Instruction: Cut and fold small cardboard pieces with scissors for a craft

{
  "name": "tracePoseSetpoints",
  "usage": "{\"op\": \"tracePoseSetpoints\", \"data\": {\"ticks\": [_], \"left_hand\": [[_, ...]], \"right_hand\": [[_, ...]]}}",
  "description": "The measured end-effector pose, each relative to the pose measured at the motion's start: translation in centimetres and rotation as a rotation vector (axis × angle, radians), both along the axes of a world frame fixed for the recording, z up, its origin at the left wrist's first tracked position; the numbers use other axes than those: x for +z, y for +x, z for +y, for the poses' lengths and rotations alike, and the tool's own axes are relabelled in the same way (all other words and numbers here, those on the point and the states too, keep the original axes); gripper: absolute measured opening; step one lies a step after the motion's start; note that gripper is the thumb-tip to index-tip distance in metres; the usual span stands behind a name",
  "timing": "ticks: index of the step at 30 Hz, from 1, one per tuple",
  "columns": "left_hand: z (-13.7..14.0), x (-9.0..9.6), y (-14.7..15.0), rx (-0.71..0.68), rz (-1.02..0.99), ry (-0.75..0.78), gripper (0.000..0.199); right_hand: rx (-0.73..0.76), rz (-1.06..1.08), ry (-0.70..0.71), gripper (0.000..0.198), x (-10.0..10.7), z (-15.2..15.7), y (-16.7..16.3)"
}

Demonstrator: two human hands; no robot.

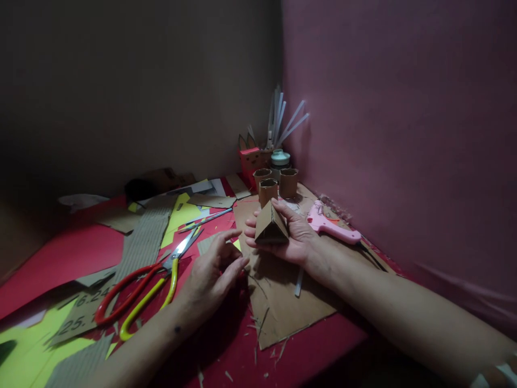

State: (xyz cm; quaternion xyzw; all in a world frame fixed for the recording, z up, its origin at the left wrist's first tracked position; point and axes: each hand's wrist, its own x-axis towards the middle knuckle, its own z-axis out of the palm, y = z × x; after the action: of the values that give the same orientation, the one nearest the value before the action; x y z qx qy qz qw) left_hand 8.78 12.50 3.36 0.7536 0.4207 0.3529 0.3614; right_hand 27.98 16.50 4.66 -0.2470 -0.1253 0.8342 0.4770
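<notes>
At the far left, we see a dark shape cut off by the frame, too dim to name, beside yellow paper (36,345). Next comes a printed cardboard piece (78,320), its figures partly covered by the scissors (117,310), whose blades point away from us. Our left forearm hides part of the yellow handle. Towards the back, a black object (139,189) is hard to make out in the gloom.

Our left hand (214,267) hangs with thumb and fingers apart, just beside the cardboard prism (271,223) but not touching it. That prism rests in our right hand (299,234), thumb over its top edge and fingers wrapped underneath. It blocks the base of the nearest cardboard tube (268,189); two more tubes stand behind, covering the lower part of a lidded jar (280,157). A pale stick (299,283) disappears under our right wrist (we cannot see its upper end).

Further right, the pink glue gun (335,229) lies close to the wall (404,134), which limits movement there. More room lies nearer us, where a cardboard sheet (294,312) ends in a corner on the red worktop (230,353), before the front edge fades into shadow.
</notes>
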Motion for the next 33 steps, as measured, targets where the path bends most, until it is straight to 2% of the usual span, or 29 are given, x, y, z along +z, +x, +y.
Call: {"op": "tracePoseSetpoints", "data": {"ticks": [10,14,18,22,26,30,33], "left_hand": [[-0.7,1.3,0.4,0.070,0.069,0.267,0.023],[-0.7,1.6,0.5,0.082,0.091,0.262,0.027],[-0.6,1.5,0.4,0.103,0.120,0.240,0.037],[-0.5,1.5,0.3,0.124,0.166,0.273,0.027],[-0.5,1.8,0.3,0.139,0.247,0.422,0.018],[-0.2,1.6,0.0,0.071,0.348,0.541,0.023],[0.0,1.1,-0.2,0.026,0.409,0.552,0.026]], "right_hand": [[0.042,-0.119,-0.130,0.032,1.0,-1.0,-0.6],[0.094,-0.117,-0.039,0.020,1.0,-1.6,-1.0],[0.106,-0.090,0.051,0.015,0.6,-1.8,-1.2],[0.131,-0.069,0.091,0.016,0.4,-1.9,-1.0],[0.175,0.025,0.118,0.022,0.6,-2.0,-0.8],[0.243,0.090,0.040,0.031,0.5,-1.6,-0.6],[0.274,0.108,0.034,0.036,0.2,-1.3,-0.7]]}}
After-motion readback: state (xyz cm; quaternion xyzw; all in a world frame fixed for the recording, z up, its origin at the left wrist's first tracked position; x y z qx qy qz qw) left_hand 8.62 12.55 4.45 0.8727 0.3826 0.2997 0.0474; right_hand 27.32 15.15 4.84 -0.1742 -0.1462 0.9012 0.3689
